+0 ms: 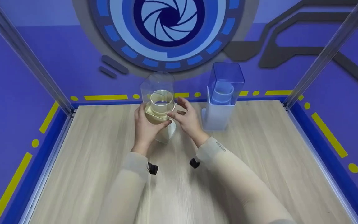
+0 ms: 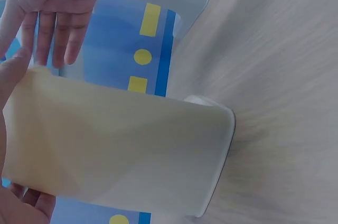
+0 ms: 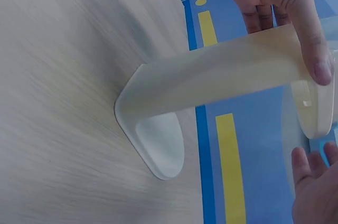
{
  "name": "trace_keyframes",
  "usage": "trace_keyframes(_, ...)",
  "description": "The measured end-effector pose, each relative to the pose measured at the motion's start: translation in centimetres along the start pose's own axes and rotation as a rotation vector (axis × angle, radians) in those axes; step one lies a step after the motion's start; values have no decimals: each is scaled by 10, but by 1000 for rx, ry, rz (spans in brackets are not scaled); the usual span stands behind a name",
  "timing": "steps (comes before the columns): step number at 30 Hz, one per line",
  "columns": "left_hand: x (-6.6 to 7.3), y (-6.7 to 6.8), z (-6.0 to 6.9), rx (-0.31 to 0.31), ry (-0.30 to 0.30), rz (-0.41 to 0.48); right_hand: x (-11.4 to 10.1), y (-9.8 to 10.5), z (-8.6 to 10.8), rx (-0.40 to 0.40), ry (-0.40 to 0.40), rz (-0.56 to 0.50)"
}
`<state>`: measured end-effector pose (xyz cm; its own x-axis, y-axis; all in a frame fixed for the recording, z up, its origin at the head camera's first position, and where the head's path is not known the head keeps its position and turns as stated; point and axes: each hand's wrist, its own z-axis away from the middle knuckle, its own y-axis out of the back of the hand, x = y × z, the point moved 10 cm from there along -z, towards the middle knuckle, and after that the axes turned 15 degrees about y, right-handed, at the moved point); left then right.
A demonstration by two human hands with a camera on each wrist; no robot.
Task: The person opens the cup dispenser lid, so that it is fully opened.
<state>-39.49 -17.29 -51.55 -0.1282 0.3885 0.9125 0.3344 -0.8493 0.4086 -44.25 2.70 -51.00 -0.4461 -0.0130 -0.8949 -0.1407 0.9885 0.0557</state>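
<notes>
dispenser [image 2: 116, 139] in pale cream stands just shy of twelve o'clock from the person, towards the back of the counter [image 1: 82, 174], and from where i'm standing its foot [image 3: 166, 147] looks to rest flat, so little weight probably hangs on anyone's grip. the left hand [image 1: 148, 124] is wrapped round its upper part from seven o'clock, thumb across the near face, presumably because something so tall and slim would tip at a nudge. the right hand [image 1: 190, 121] is loose, half spread at about four o'clock beside it; whether it touches i can't tell, though i'd guess it waits there as a second steady. a round collar [image 1: 160, 107] sits within the clear top [image 1: 158, 81], which likely explains the hold being on the solid part below. a blue-and-white dispenser [image 1: 219, 116] stands untouched at one o'clock, the gap leaving the right hand room to work between the two.
</notes>
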Motion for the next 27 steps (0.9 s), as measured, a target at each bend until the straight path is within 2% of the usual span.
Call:
trace_keyframes(4, 1, 2, 0, -19, -16, -14, 0, -3, -2, -88, 11, -28)
trace_keyframes(9, -5, -1, 1, -67, 21, -13, 1, 1, 0, -154, 20, 2)
trace_keyframes(16, -9, -2, 3, -101, 49, -1, 0, 6, 0, -151, 18, 56)
trace_keyframes(21, -12, -5, 8, -117, 69, -4, 3, 6, 7, -140, -8, 35)
trace_keyframes(27, -12, -7, 14, -121, 69, 23, -2, 7, 15, -101, 3, -2)
